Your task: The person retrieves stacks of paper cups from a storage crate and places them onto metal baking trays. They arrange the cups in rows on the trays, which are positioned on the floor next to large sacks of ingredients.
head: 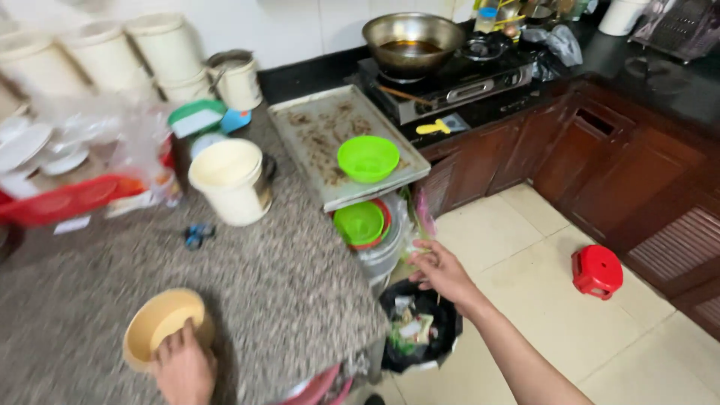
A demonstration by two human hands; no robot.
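Left hand (184, 367): yours, resting on the near rim of the yellow bowl (161, 326), fingers curled over the edge and pinching it. The bowl sits upright on the granite tabletop (285, 292), close to the front edge. Advice: keep the bowl flat and your grip on the rim firm, since the edge of the tabletop is near.

Right hand (442, 270): yours, reaching out past the tabletop, above the black waste bag (416, 330) on the floor. Fingers loosely spread and holding nothing that shows. Advice: keep this hand over the mouth of the bag, clear of the stacked basins beside it.

Counted items:
- Yellow bowl: one.
- Green bowls: two, one (367, 157) on the soiled metal tray (300, 127), one (358, 223) lower down, nested in a red-rimmed dish.
- Cream bucket (229, 180): one, on the tabletop, well apart from the yellow bowl.
- Lidded white tubs (105, 52): three along the wall, blurred.
- Wok (412, 41): one, on the gas stove, with dark liquid in it.
- Red stool (598, 270): one, on the tiled floor.
- Red basket (64, 199): one, at the far left.
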